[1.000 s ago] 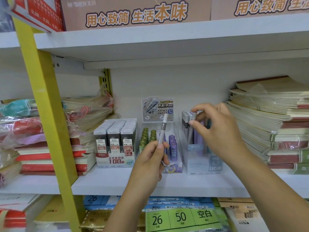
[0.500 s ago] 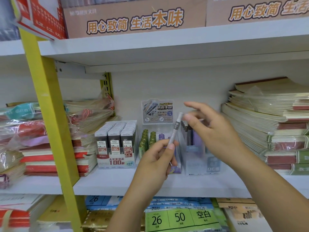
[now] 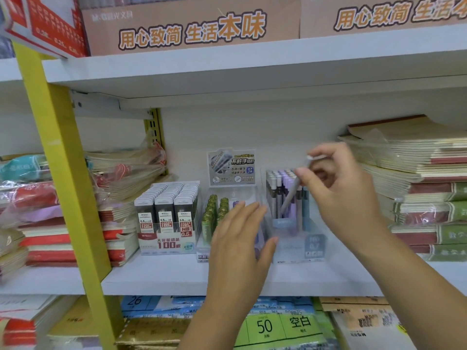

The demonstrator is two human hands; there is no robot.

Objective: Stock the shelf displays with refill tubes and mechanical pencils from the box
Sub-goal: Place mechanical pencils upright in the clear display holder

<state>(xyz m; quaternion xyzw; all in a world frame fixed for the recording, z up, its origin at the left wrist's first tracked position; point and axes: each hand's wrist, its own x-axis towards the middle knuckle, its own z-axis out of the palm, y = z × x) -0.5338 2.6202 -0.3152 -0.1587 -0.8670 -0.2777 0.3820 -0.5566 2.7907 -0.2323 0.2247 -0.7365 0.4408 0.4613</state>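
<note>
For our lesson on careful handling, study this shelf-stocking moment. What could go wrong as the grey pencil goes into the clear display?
1. The right hand pinches the grey pencil tilted, not upright. Its tip may snag on the closely packed standing pencils and knock them askew.
2. The left hand is open in front of the middle display of green tubes. A bump might push it out of line.

The head-worn wide-angle camera is facing the shelving head-on, tilting slightly downward and sitting near the clear pencil display (image 3: 295,246), which is landing just right of centre. Above that display the upper shelf (image 3: 227,64) is filling the top; below it the lower-tier stock (image 3: 278,324) is edging in; well left, the yellow upright (image 3: 63,173) is slanting.
</note>
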